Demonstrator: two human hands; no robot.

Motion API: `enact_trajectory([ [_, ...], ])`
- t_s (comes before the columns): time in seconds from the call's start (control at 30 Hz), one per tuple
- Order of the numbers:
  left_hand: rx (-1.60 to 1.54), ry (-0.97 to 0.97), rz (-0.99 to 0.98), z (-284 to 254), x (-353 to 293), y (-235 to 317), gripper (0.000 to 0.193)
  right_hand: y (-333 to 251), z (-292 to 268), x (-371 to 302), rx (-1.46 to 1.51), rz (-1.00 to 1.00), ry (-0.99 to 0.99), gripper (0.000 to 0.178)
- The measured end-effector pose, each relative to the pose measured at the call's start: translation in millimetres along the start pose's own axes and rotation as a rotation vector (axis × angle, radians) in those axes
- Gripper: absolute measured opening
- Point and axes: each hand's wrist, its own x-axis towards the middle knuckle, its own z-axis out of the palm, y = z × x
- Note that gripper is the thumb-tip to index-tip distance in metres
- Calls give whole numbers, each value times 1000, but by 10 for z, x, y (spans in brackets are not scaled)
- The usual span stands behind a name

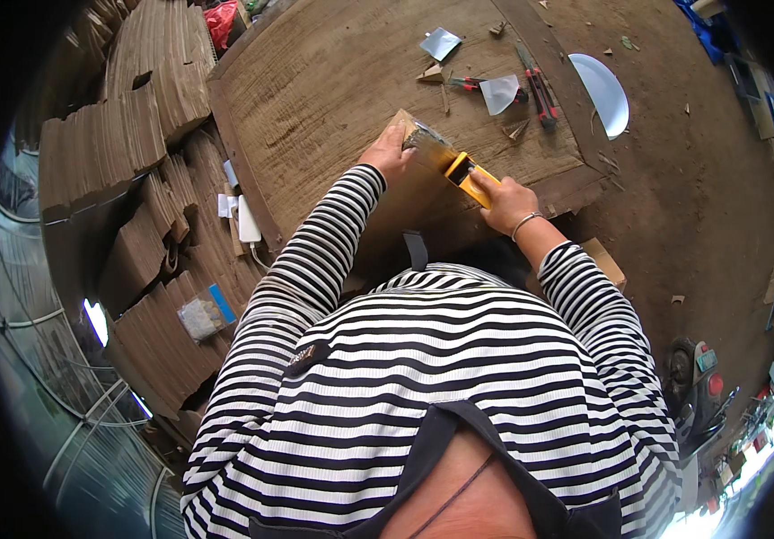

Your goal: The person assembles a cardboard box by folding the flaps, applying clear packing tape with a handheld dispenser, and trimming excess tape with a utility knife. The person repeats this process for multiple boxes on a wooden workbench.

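My right hand (505,203) is closed around a yellow utility knife (470,178), its thumb lying along the handle. The knife points away to the left, toward a small brown cardboard piece (402,119). My left hand (389,154) grips that piece near the table's front edge, with its fingers wrapped on the left side. A greyish, shiny strip (430,135) runs between the two hands; I cannot make out whether it is blade or part of the piece. Both hands are over the wooden table (315,99).
Red-and-black utility knives (541,94) lie at the table's right, by a white scrap (499,93) and a silvery square (441,43). Stacked flattened cardboard (109,148) crowds the left, with a white power bank (248,220). A white half-round sheet (604,97) sits beyond the right edge.
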Motion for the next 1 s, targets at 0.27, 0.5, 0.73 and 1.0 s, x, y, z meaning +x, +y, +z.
enact_trajectory([
  [0.27, 24, 84, -67, 67, 100, 112, 60, -208, -339, 132, -89, 25, -161, 60],
  [0.5, 34, 181, -37, 146, 112, 67, 64, -517, -730, 743, -191, 214, -576, 43],
  [0.73, -41, 9, -73, -158, -96, 243, 64, 169, 166, 224, 737, 388, 275, 75],
  [1.0, -34, 189, 25, 110, -130, 21, 65, -128, 276, 369, 861, 350, 580, 70],
])
